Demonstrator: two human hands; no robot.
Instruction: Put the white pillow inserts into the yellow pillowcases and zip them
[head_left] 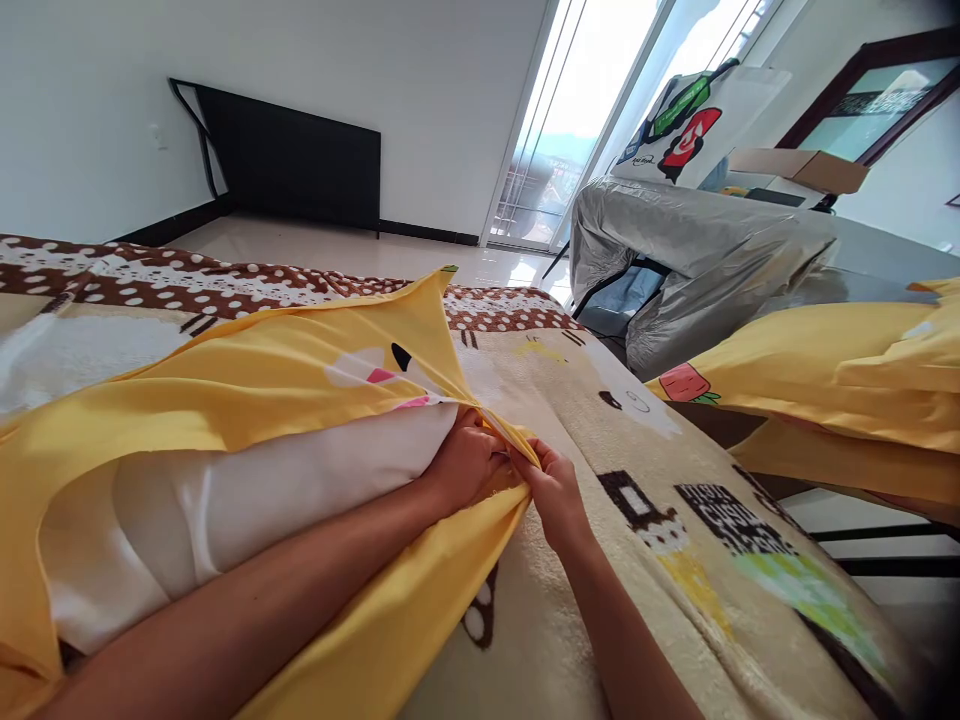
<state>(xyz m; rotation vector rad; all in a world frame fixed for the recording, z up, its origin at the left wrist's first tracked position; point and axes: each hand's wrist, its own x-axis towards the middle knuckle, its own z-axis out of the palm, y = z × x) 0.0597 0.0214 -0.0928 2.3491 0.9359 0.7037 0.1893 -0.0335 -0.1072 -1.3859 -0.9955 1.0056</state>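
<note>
A white pillow (247, 500) lies partly inside a yellow printed pillowcase (247, 380) on the bed. My left hand (466, 462) is closed at the pillow's corner, inside the open end of the case, gripping pillow and cloth. Right beside it, my right hand (556, 490) pinches the yellow edge of the pillowcase. The two hands touch at the corner of the opening. Much of the pillow's near side shows bare; its far side is under the yellow cloth.
A cream blanket with cartoon prints (675, 560) covers the bed, with a brown dotted border (225, 285) behind. More yellow bedding (832, 370) lies at the right. A silver-covered piece of furniture (697, 250), a cardboard box (802, 168), a black panel (292, 165) and a glass door (570, 120) stand beyond.
</note>
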